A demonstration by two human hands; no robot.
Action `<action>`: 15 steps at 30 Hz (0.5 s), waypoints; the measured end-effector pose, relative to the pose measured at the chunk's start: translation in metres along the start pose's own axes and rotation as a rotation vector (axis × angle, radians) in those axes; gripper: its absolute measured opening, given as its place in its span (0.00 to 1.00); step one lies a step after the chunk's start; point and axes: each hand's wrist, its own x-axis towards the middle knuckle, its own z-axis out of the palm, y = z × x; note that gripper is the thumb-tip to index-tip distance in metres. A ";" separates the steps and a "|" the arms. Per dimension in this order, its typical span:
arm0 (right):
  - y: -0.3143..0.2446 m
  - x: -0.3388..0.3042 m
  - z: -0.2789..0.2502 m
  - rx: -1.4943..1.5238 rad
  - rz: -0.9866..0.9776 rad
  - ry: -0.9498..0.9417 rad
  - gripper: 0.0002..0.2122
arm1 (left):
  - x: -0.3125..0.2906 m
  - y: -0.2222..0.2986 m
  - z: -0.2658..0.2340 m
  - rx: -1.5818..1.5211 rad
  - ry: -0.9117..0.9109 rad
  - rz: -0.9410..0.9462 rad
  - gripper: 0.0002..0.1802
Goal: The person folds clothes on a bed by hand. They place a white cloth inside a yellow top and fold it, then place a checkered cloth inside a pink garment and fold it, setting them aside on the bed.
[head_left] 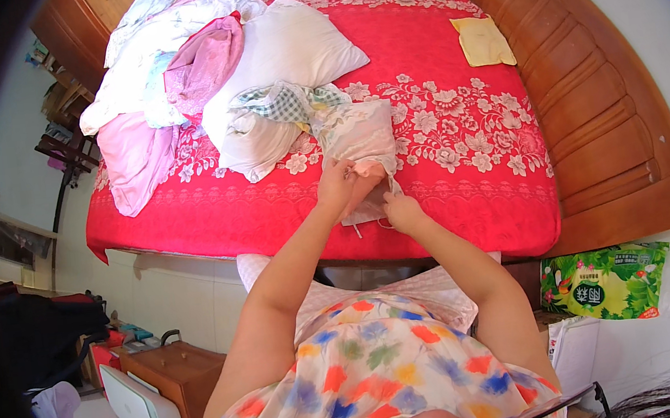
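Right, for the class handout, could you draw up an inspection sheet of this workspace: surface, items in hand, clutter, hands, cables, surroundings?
Surface: bed with a red, white-flowered cover.
Job's things: pale fabric pouch, peach-coloured material showing at its near opening.
Clutter: white pillow, green checked cloth, pink cloth, yellow folded cloth.
Hands: left hand on the pouch, near the opening; right hand pinching its right edge.
Cables: nothing seen.
Surroundings: wooden headboard at right, green package below it, brown cabinet at lower left.
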 end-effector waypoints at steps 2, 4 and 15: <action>-0.013 -0.005 -0.012 0.111 -0.008 -0.066 0.09 | 0.000 0.015 -0.009 0.057 -0.041 -0.057 0.09; -0.022 -0.009 -0.026 0.226 -0.035 0.035 0.07 | -0.001 0.041 -0.010 0.071 -0.058 -0.012 0.09; -0.004 -0.017 -0.044 0.278 -0.014 0.126 0.05 | -0.017 0.038 0.013 0.060 -0.273 0.221 0.14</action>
